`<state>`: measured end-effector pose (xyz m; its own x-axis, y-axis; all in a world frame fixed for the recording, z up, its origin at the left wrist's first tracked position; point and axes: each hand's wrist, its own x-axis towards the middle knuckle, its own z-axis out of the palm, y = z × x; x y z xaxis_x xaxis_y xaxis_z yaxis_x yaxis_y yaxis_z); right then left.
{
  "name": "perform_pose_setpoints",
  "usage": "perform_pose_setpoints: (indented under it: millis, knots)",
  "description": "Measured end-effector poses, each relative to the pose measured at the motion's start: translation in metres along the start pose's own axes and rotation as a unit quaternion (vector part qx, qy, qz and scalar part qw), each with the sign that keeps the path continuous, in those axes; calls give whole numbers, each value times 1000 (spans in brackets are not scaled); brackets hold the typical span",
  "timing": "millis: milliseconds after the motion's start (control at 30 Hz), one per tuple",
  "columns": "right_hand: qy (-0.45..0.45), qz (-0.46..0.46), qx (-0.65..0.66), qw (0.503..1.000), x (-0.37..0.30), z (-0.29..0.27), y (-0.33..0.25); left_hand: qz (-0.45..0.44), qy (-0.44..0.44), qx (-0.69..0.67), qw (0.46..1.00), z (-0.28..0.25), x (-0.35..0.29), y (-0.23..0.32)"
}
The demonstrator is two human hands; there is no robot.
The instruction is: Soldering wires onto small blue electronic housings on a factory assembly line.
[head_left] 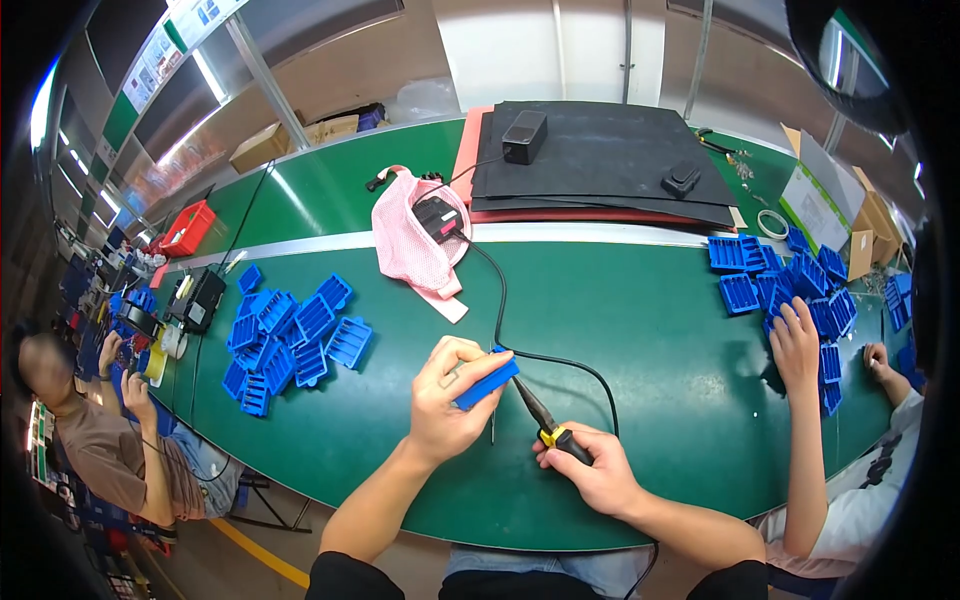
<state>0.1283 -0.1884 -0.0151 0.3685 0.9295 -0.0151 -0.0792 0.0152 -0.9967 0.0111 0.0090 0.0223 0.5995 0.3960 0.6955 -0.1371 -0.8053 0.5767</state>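
My left hand (447, 400) is closed round a small blue plastic tray (487, 385), held tilted above the green table with its side facing me. A thin strand (493, 425) hangs below it; I cannot make out what it is. In my right hand (600, 472) is what looks like a soldering iron (545, 425), with a black handle, a yellow collar and a dark tapered barrel. Its tip points up and left, close to the tray's right end; whether they touch is unclear. Fingers hide much of the tray.
Compartmented blue trays (297, 317) are heaped on the left, more (800, 285) on the right, where a co-worker's hand (795, 345) reaches. A black cable (590, 369) crosses the table from a pink cap (400, 225). Black sheets (600, 160) lie behind. Another person (120, 440) sits far left.
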Motion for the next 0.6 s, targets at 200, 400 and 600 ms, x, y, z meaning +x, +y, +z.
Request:
perform_pose_setpoints:
  millis: [200, 400, 600]
  knots:
    - [-1, -29, -64, 998, 1, -1, -3, -2, 1, -8, 1000, 0, 0, 0]
    - [-3, -21, -69, 997, 0, 0, -8, -48, -11, -44, 998, -1, 0, 4]
    - [8, 13, -82, 996, -3, 4, -20, -71, -22, -30, 997, -1, 1, 3]
